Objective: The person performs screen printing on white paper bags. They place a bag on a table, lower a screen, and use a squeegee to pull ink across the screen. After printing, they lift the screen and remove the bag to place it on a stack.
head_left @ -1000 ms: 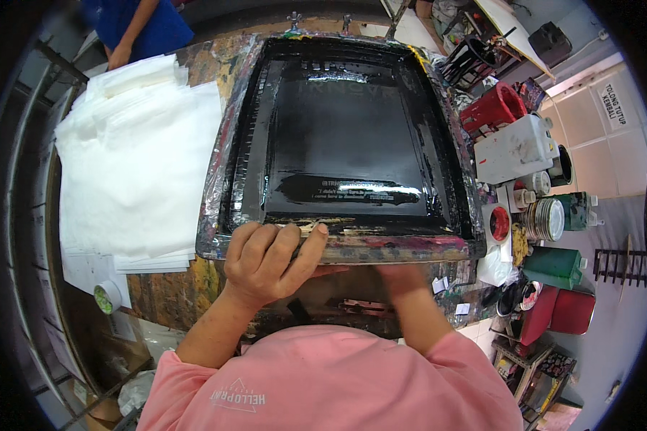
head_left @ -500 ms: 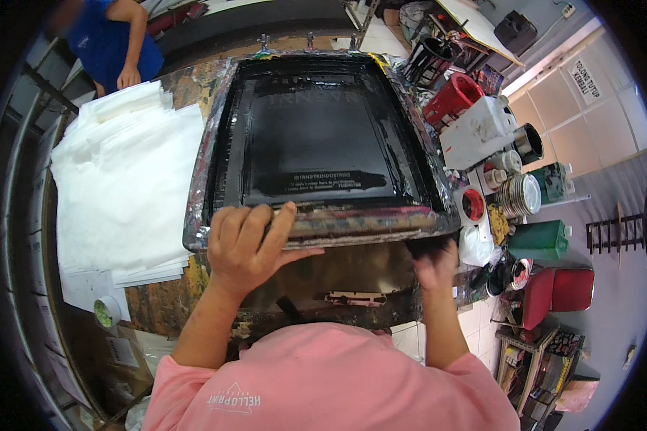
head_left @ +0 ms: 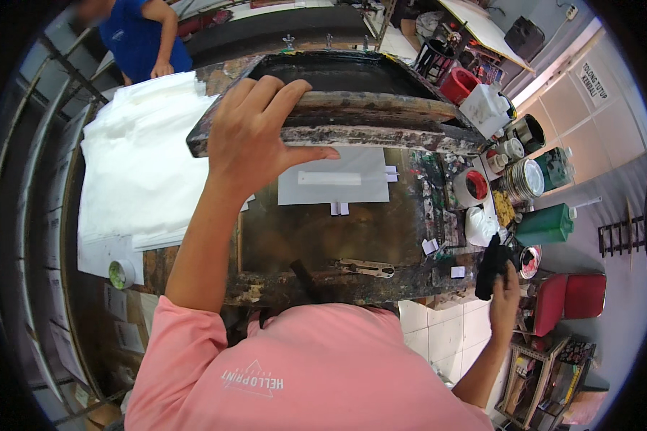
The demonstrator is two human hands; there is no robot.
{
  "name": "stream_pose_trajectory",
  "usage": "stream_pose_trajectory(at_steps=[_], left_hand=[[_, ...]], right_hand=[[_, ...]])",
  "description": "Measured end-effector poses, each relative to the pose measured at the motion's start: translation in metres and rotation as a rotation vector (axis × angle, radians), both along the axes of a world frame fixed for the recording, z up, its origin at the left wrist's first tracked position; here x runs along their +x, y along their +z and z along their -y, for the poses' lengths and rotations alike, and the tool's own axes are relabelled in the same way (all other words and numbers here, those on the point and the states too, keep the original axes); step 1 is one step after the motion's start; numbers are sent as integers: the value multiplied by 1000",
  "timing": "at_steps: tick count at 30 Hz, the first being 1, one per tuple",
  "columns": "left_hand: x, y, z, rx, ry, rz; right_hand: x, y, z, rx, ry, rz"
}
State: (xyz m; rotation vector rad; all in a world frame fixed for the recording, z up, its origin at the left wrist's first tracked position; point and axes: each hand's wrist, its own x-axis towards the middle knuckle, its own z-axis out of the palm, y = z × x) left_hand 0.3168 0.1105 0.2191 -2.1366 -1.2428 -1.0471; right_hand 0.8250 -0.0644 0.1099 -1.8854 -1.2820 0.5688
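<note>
My left hand point(head_left: 248, 133) is closed on the near rail of a screen printing frame point(head_left: 388, 118), fingers over the top and thumb beneath. That near edge is raised and tilted up off the table; black ink coats the inside of the frame. Under it a white sheet of paper point(head_left: 291, 190) with a paler strip lies on the dark board point(head_left: 302, 241), beside small white tabs point(head_left: 339, 209). Off to the right, past the table edge, my right hand point(head_left: 505, 298) grips a crumpled black cloth point(head_left: 491, 267).
A utility knife point(head_left: 365, 268) lies near the table's front edge. Stacked white sheets point(head_left: 147, 165) cover the left side, with a roll of tape point(head_left: 121, 274) at their near corner. Ink tubs and a green jerrycan point(head_left: 546, 225) line the right. A person in blue point(head_left: 140, 39) stands far left.
The frame's near edge has risen in my left hand, uncovering the white sheet beneath. My right hand has moved from under the frame to the right with the black cloth.
</note>
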Motion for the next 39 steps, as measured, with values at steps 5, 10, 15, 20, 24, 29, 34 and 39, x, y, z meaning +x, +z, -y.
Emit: stream_pose_trajectory(at_steps=[5,10,15,20,24,29,34,39], left_hand=[[-2,-1,1,3,-17,4],[-4,-2,4,-23,-1,1],[-5,-1,1,15,-20,-1],[-8,-3,-2,-7,-35,25],[-6,-4,-1,-40,-12,32],[-4,8,0,-59,1,32],[-9,11,-5,-38,-35,53],[-14,20,-21,113,-45,49]], right_hand=[[-28,-55,-17,-221,154,695],[-16,-58,-17,-7,139,726],[-23,-47,-34,-319,222,711],[-59,56,-48,-166,314,677],[-161,155,-81,494,376,608],[-292,186,-204,968,677,734],[-322,148,-229,775,673,899],[-327,165,-251,875,668,861]])
